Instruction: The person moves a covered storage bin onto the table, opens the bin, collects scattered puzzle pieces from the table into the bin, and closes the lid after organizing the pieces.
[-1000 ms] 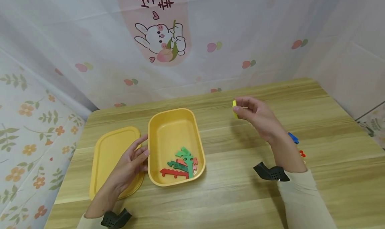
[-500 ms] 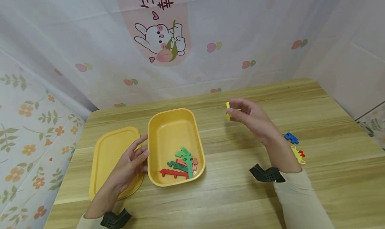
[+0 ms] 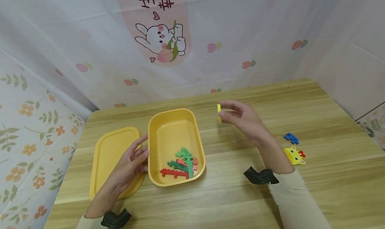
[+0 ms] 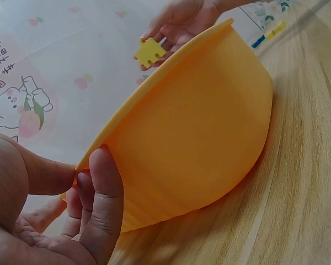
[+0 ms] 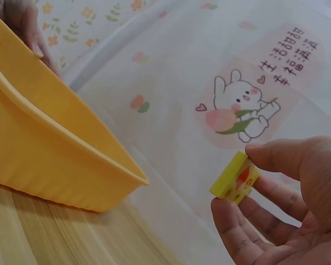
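My right hand [image 3: 245,118] pinches a small yellow puzzle piece [image 3: 219,113] between thumb and fingers, raised above the table to the right of the box. The right wrist view shows a red and orange print on the face of this puzzle piece [image 5: 241,179]. My left hand [image 3: 130,160] holds the left side of the yellow plastic box [image 3: 201,140], thumb at the rim and fingers bent against the outer wall [image 4: 193,138]. Inside the box lie a green tree-shaped piece [image 3: 189,162], a red piece [image 3: 174,173] and other puzzle pieces, partly overlapping.
The yellow lid [image 3: 105,158] lies left of the box, partly under my left hand. A blue puzzle piece [image 3: 291,138] and a yellow animal-head piece [image 3: 294,156] lie by my right forearm on the wooden table [image 3: 228,195]. A printed curtain [image 3: 240,28] hangs behind.
My right hand has moved left toward the box with the yellow puzzle piece, uncovering more of the animal-head piece and the blue piece. My left hand and the box have stayed put.
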Available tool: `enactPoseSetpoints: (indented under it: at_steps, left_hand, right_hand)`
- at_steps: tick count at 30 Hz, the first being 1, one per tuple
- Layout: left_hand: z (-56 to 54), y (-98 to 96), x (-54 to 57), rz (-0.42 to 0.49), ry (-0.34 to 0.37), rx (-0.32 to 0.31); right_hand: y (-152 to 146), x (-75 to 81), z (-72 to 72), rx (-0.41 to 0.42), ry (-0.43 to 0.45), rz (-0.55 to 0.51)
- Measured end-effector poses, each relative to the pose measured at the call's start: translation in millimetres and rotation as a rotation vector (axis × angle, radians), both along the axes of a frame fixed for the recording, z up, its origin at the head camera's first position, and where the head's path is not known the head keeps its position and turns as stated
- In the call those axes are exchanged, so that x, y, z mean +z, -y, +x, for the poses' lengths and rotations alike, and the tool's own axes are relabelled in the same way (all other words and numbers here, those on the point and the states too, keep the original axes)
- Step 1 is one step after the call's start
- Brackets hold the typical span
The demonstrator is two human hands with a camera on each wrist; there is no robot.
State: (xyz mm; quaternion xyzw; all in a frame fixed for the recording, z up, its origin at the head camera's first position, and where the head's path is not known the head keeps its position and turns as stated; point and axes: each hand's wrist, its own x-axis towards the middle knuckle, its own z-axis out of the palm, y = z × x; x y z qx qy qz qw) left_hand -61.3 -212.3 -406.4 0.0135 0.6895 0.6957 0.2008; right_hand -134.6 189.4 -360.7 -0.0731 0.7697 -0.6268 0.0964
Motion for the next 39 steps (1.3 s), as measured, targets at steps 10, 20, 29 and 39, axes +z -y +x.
enactPoseSetpoints:
  at_steps: [10,20,29,39]
  left_hand:
    - [0.2,0.4,-0.3,0.0,-0.002,-0.001]
    - [1.1,0.6,-0.2,-0.003,-0.007,-0.006]
    - [1.9,0.0,-0.5,-0.007,-0.009,-0.011]
    - [1.9,-1.5,0.8,-0.056,0.001,0.0]
  right_hand:
    - [13.2,-3.3,0.2,-0.007,-0.021,-0.034]
    - [25.5,-4.2,2.2,0.017,-0.026,-0.051]
    - [34.7,-2.9,5.6,0.047,0.002,-0.063]
    - [47.7,-5.3,8.6,0.069,-0.01,-0.056]
